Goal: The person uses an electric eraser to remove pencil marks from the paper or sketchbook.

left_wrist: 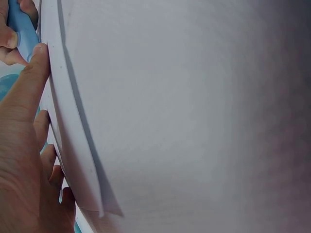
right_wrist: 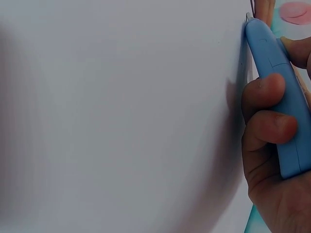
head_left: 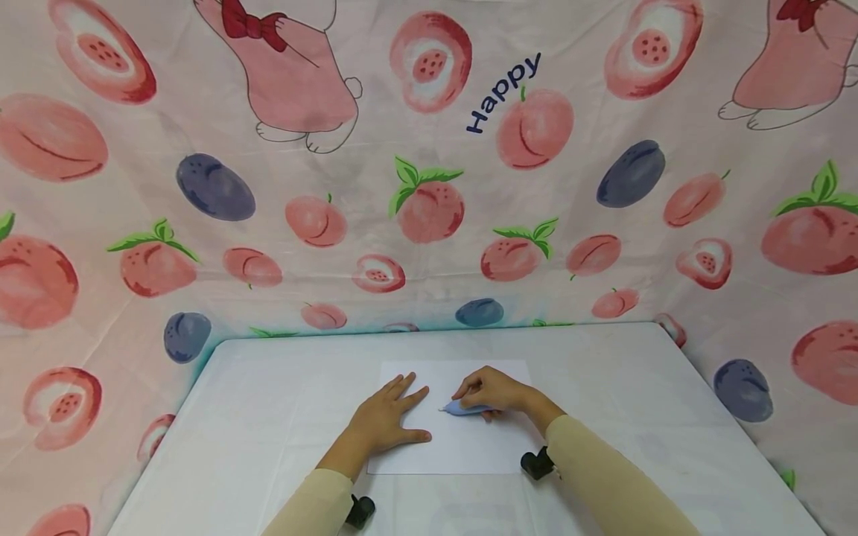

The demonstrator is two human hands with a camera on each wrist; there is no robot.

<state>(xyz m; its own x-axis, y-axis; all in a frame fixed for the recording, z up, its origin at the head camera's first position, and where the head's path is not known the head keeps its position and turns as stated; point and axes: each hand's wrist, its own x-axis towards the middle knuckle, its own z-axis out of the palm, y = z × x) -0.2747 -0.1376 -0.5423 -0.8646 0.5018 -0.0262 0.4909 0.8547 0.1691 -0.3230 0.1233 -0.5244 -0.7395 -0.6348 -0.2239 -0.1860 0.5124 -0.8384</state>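
A white sheet of paper (head_left: 462, 454) lies on the white table. My left hand (head_left: 383, 420) rests on its left part with fingers and thumb spread. Over the middle of the sheet, my right hand (head_left: 496, 391) grips a blue utility knife (head_left: 462, 408), its thin tip pointing left toward the left hand and close over the paper. In the right wrist view, fingers wrap around the body of the knife (right_wrist: 286, 107), the thumb lies on its side near the front, and a small metal tip shows at the end. The left wrist view shows the paper's edge (left_wrist: 92, 189) slightly raised.
The white table (head_left: 268, 402) extends around the sheet. A fruit-patterned cloth (head_left: 429, 186) hangs behind and beside it. Black wrist devices (head_left: 538, 464) sit at both sleeves, close to the tabletop.
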